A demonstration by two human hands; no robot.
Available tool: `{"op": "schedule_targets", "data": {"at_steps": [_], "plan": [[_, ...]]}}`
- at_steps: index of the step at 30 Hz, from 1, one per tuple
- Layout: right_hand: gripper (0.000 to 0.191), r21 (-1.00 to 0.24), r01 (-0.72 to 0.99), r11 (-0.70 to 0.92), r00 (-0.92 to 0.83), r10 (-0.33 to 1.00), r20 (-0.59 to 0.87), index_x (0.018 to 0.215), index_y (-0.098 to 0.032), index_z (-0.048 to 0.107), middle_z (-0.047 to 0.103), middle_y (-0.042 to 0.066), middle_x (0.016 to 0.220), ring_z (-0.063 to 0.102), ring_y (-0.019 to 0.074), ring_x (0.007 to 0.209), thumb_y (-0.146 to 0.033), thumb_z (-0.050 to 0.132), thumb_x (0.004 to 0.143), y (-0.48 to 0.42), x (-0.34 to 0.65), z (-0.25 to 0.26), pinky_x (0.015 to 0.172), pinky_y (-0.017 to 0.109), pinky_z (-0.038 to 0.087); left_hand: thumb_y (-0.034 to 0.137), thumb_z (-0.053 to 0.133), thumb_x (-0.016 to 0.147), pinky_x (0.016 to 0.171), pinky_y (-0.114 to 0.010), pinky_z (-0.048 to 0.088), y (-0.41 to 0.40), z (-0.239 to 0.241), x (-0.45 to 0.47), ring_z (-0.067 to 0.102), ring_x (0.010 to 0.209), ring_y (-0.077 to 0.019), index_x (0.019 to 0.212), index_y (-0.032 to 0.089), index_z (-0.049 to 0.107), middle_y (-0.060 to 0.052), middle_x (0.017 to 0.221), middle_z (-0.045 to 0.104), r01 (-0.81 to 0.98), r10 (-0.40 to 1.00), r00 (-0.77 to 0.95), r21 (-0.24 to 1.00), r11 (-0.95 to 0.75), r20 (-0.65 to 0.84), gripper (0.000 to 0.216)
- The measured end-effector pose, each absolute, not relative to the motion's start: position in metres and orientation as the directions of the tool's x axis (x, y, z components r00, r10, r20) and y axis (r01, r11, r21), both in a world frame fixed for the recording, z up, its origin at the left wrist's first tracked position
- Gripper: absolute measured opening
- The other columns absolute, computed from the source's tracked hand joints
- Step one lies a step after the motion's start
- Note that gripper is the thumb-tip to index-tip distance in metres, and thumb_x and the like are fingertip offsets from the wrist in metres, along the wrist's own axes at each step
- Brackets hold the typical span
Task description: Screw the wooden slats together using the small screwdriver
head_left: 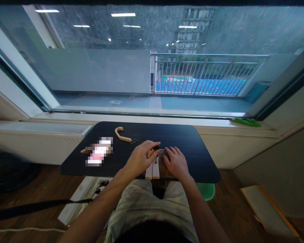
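Note:
Two pale wooden slats (152, 171) lie side by side at the near edge of a small black table (192, 141). My left hand (141, 158) is closed in a pinch over their far end, gripping a small dark piece I cannot make out. Beside it on the right, my right hand (175, 163) rests flat with its fingers spread on a dark brownish object. A curved wooden hook-shaped piece (121, 134) lies farther back on the table, with a few small dark screws (134, 141) just to its right.
A blurred patch (99, 155) covers something on the table's left, with a wooden stick end poking out. A large window and sill run behind the table. A green item (246, 122) sits on the sill at right. A flat board (268, 209) lies on the floor, right.

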State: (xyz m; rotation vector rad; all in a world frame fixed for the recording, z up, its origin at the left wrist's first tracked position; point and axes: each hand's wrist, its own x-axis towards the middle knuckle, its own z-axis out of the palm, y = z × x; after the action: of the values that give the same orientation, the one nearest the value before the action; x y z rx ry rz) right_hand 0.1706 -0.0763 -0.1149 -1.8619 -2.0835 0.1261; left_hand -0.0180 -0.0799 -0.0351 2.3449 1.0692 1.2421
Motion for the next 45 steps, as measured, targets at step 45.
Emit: {"op": "schedule_targets", "data": {"at_steps": [45], "plan": [[0.045,-0.292,0.948,0.128,-0.071,0.977,0.199,0.138,-0.024,0.057,0.057,0.010,0.141,0.042,0.0297,0.137,-0.033,0.044,0.096,-0.0770,0.1708,-0.1178,0.112,0.046,0.034,0.022,0.067,0.087,0.089,-0.034,0.058,-0.0807,-0.0412,-0.0154,0.073,0.095,-0.0204,0.110,0.020,0.073,-0.008,0.105,0.077,0.449,0.742,0.357,0.592,-0.669,0.568,0.024]]}}
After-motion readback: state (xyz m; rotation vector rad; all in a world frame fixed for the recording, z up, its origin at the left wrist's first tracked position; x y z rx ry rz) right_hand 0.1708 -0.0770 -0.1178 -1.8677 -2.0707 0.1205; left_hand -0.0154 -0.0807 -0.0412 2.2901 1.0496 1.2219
